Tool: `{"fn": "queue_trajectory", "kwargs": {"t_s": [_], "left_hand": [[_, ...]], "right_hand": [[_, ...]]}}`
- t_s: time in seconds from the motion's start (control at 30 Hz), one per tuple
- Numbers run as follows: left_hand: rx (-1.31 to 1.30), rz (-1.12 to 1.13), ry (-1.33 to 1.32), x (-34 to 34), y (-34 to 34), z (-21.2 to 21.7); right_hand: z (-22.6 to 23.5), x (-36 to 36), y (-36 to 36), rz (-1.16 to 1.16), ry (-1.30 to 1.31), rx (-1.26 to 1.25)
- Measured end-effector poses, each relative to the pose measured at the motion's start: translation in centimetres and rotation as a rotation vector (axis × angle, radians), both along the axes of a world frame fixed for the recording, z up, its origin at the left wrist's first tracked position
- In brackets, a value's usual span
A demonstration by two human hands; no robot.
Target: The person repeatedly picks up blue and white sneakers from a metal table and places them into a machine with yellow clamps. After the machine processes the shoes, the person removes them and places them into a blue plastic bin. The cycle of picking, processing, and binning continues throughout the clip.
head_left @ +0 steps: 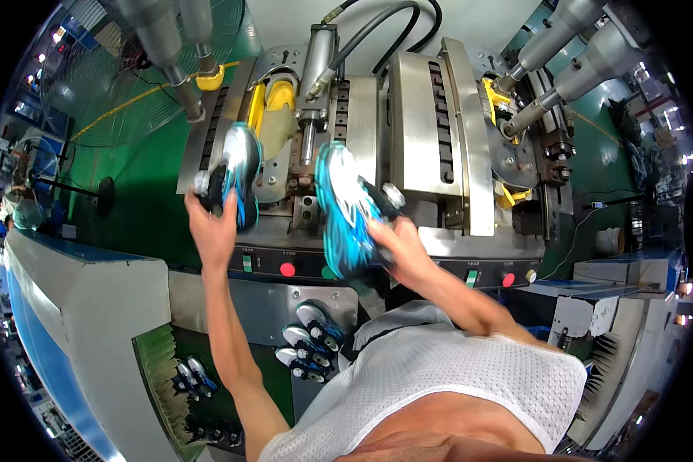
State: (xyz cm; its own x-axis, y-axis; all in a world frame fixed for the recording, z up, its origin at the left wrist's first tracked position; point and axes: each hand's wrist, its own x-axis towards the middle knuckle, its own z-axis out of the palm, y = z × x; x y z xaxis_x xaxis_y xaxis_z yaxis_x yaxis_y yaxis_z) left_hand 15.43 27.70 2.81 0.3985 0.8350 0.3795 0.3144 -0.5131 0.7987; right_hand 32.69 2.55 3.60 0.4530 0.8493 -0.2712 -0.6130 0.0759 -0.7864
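Note:
My left hand (214,227) grips a blue, white and black shoe (242,162), its toe pointing away from me. A black fitting with a round metal end (201,183) juts from that shoe beside my fingers. It hangs in front of the machine's left station, near a yellow pad (281,95). In my right hand (403,250) is another shoe (346,208), turquoise with white laces or stripes, tilted with its toe up and to the left. A similar metal-ended fitting (393,195) sticks out on its right. Both shoes are held above the machine's front edge.
The steel machine (427,115) spans the front, with thick cylinders (574,73) slanting in at both upper corners. Red buttons (287,269) line its front panel. Several shoes (316,327) rest on a shelf below. A bristle-edged opening (158,385) at lower left holds more shoes.

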Motion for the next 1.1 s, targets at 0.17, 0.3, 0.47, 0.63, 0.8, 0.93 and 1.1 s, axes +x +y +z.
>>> {"fn": "queue_trajectory", "kwargs": {"t_s": [0.17,0.3,0.47,0.63,0.8,0.93,1.1], "left_hand": [[-0.356,0.29,0.076,-15.9,-10.5,-6.2],[-0.461,0.483,-0.028,-25.4,-19.5,-12.1],[-0.471,0.902,0.175,-32.6,-30.3,-18.1],[-0.507,1.162,0.326,-34.0,-40.6,-23.7],[-0.63,1.061,-0.281,-31.2,-43.5,-34.9],[-0.602,1.216,-0.078,-29.9,-45.4,-33.8],[-0.522,1.24,-0.088,-30.0,-46.5,-36.5]], "right_hand": [[-1.9,3.1,20.5,0.068,0.055,-0.099],[-10.2,6.2,36.5,-0.264,-0.697,-0.717],[-19.5,9.7,44.4,-0.433,-0.832,-1.08],[-20.3,8.7,46.3,-0.525,-0.7,-1.116],[-20.7,20.1,44.0,0.363,-0.601,-0.38],[-6.6,1.5,33.3,0.322,-1.326,-0.535],[-9.5,-7.6,10.5,0.474,-1.673,0.125]]}}
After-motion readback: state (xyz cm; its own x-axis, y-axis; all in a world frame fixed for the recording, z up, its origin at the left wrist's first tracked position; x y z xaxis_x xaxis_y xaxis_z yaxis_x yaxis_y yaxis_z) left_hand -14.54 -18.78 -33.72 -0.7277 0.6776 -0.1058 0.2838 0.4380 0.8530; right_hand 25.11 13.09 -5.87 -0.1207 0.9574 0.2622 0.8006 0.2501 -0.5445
